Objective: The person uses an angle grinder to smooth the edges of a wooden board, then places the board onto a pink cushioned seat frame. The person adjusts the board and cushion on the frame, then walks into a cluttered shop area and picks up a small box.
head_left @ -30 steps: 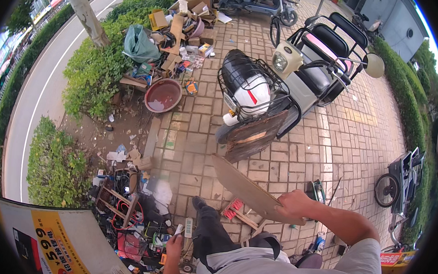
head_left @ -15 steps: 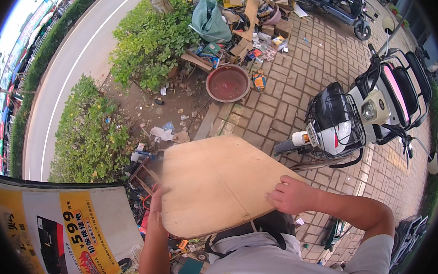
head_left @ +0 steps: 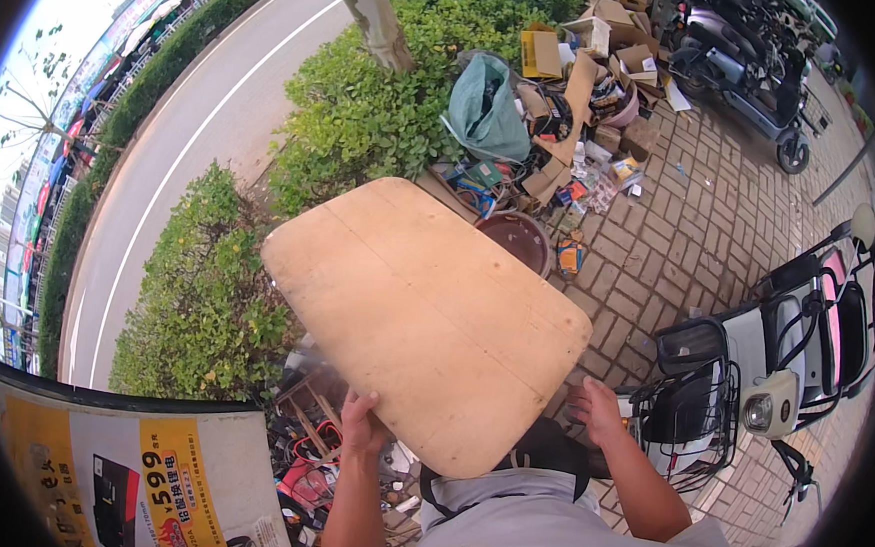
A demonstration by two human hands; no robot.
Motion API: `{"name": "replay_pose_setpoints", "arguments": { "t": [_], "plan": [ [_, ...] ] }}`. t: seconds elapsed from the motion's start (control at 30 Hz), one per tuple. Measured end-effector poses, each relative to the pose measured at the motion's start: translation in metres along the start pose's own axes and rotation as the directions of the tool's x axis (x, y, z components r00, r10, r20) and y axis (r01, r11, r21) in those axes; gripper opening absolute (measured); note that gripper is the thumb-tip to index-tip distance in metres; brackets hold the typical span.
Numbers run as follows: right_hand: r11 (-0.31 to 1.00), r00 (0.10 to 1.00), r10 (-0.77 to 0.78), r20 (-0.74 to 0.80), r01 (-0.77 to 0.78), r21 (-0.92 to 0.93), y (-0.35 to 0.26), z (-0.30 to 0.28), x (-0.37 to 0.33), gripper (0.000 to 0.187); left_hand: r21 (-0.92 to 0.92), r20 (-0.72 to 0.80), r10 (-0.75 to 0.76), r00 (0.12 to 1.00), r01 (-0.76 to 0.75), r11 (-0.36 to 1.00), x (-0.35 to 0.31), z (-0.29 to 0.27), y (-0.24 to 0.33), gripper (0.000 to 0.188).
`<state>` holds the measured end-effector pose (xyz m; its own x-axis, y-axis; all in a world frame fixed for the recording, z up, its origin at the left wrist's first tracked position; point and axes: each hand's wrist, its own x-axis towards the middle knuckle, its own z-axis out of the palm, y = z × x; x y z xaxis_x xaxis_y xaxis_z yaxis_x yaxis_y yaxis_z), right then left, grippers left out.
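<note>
A large rounded-corner wooden board [head_left: 420, 313], light tan, is held up flat in front of me over the pavement. My left hand [head_left: 360, 426] grips its near edge from below on the left. My right hand [head_left: 598, 409] is at the board's near right corner with fingers spread against its edge. The board hides much of the ground and clutter beneath it.
A white and black electric scooter [head_left: 762, 374] with a front basket stands to the right on the brick paving [head_left: 680, 238]. A dark red basin [head_left: 520, 238], a green bag [head_left: 487, 111] and cardboard boxes [head_left: 581, 62] lie beyond. Bushes [head_left: 206, 289], a road [head_left: 185, 148], a yellow sign [head_left: 144, 486].
The board has been raised and swung forward, now lying wider and higher in view. My left hand moved to its near edge and my right hand slid to the near right corner.
</note>
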<state>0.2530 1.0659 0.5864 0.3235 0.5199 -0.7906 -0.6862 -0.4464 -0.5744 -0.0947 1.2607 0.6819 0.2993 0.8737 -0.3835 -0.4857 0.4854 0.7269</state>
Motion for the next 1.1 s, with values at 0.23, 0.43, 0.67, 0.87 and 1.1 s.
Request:
{"name": "replay_pose_setpoints", "arguments": {
  "t": [0.23,0.43,0.67,0.87,1.1],
  "plan": [
    [0.814,0.905,-0.137,0.403,-0.128,0.566,-0.122,0.070,0.027,0.052,-0.055,0.129,-0.049,0.990,0.056,0.997,0.143,0.091,-0.004,0.071],
    [0.633,0.905,-0.419,-0.075,0.350,0.691,-0.194,0.074,0.046,0.046,-0.061,0.295,-0.245,0.924,0.274,0.960,0.238,0.178,-0.031,0.073],
    [0.505,0.766,-0.538,-0.351,0.627,0.594,-0.278,0.014,0.029,0.035,0.258,0.442,-0.494,0.749,0.421,0.869,0.297,0.268,-0.093,0.065],
    [0.495,0.643,-0.535,-0.548,0.764,0.414,-0.338,-0.072,0.055,0.031,0.478,0.056,-0.559,0.827,0.469,0.743,0.421,0.292,-0.161,0.053],
    [0.497,0.606,-0.452,-0.655,0.781,0.379,-0.376,-0.208,0.066,0.032,0.578,-0.017,-0.358,0.934,0.301,0.758,0.530,0.403,-0.207,0.016]
  ]
}}
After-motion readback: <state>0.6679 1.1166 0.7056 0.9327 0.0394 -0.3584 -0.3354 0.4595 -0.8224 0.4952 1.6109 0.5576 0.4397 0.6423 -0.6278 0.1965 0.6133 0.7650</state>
